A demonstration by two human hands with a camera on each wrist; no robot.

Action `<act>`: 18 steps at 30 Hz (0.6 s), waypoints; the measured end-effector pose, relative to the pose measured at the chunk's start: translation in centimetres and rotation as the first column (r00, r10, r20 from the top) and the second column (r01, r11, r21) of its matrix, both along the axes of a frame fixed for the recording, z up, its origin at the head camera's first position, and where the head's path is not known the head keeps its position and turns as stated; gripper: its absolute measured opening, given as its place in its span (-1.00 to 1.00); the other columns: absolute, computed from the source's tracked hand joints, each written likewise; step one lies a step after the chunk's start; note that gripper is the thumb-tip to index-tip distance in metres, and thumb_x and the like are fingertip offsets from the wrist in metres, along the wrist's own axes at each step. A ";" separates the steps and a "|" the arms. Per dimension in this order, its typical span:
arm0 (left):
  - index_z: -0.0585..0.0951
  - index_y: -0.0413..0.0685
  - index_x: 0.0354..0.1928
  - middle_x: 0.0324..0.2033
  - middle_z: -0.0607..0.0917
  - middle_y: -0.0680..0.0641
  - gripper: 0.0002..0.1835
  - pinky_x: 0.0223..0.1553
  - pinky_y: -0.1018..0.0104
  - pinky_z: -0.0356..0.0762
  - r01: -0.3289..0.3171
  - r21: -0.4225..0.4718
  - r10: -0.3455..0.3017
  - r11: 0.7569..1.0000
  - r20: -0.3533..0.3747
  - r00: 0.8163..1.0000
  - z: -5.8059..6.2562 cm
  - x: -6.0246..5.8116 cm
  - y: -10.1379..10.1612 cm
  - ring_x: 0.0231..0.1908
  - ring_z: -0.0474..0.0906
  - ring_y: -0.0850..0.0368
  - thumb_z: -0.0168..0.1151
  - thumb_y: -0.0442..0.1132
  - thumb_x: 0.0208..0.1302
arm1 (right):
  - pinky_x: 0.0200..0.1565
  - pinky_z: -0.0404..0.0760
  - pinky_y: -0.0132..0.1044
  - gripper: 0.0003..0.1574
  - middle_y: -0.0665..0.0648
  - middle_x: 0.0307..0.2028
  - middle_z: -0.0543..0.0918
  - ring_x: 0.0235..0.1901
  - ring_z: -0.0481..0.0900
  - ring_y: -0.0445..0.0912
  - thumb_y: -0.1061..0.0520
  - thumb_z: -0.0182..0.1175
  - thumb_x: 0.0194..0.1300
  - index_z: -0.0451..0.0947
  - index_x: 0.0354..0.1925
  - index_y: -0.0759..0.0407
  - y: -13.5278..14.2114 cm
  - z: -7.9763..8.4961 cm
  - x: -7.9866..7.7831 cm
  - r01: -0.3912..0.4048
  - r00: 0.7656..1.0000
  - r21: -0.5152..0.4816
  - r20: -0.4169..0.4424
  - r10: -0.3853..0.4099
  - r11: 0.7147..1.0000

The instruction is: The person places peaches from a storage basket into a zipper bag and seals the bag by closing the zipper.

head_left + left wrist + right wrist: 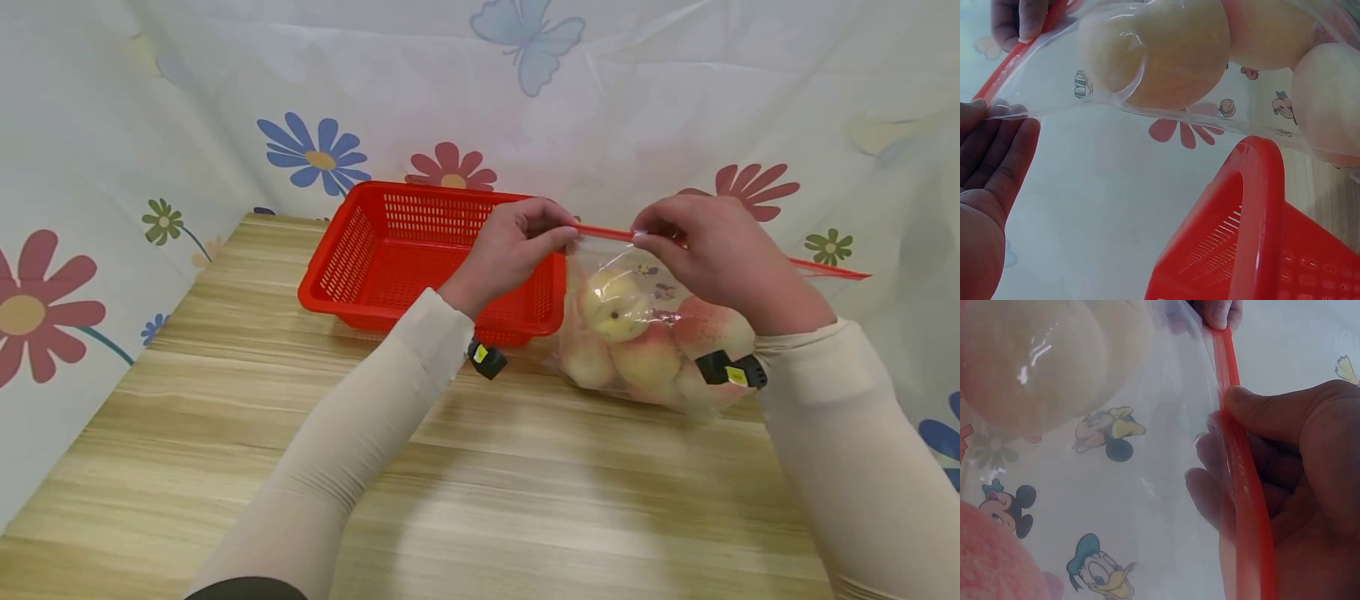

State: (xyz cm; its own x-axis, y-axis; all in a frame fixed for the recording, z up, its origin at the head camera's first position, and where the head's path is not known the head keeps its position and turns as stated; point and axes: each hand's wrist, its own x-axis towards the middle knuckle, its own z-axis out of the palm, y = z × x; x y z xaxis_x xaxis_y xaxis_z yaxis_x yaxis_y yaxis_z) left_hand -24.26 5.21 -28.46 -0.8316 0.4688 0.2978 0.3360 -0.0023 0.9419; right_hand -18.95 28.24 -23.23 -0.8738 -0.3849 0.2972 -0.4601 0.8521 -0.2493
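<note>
A clear zip bag (637, 283) printed with small cartoon figures stands on the table, full of several yellow and pink peaches (647, 357). Along its top runs a red zip strip (603, 232). At the strip's left end my left hand (517, 246) pinches the edge between thumb and fingers. Farther right, my right hand (720, 254) pinches the same strip, thumb in front and fingers behind, as the right wrist view shows. The strip's loose right end sticks out past my right wrist. Part of the bag is hidden behind my right hand.
A red slotted plastic basket (433, 321) sits directly left of the bag, its near-right corner beneath my left wrist. Both stand toward the back of the wooden table (480, 492). Behind hangs a white curtain (630, 108) printed with flowers and a butterfly.
</note>
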 end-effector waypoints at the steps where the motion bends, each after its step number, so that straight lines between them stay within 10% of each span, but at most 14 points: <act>1: 0.63 -0.27 -0.11 -0.28 0.70 -0.19 -0.82 0.02 0.08 0.63 0.000 0.002 0.000 1.000 0.000 1.000 0.0 0.0 0.0 -0.28 0.63 0.00 0.24 -0.34 0.29 | -0.17 0.57 -0.08 -0.82 0.15 -0.28 0.69 -0.27 0.59 -0.02 0.20 0.27 0.27 0.64 -0.14 0.19 0.1 0.0 0.0 -0.002 1.000 0.000 -0.006 0.002 1.000; 18: 0.65 -0.21 -0.12 -0.30 0.71 -0.14 -0.82 -0.03 0.16 0.65 0.009 0.017 -0.008 1.000 -0.017 1.000 -1.0 -0.9 0.0 -0.28 0.64 -0.04 0.26 -0.29 0.28 | -0.28 0.45 -0.38 -0.86 0.01 -0.36 0.63 -0.40 0.57 -0.16 0.22 0.31 0.22 0.67 -0.20 0.12 1.1 -0.3 0.4 -0.030 0.997 0.004 -0.068 0.030 1.000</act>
State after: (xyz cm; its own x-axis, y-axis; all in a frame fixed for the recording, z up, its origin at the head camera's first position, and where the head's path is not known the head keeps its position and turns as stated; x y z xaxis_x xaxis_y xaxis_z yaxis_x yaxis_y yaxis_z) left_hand -25.15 5.23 -29.51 -0.8224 0.4707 0.3196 0.3517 -0.0210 0.9359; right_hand -18.59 29.37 -23.53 -0.8396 -0.4116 0.3544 -0.5014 0.8382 -0.2144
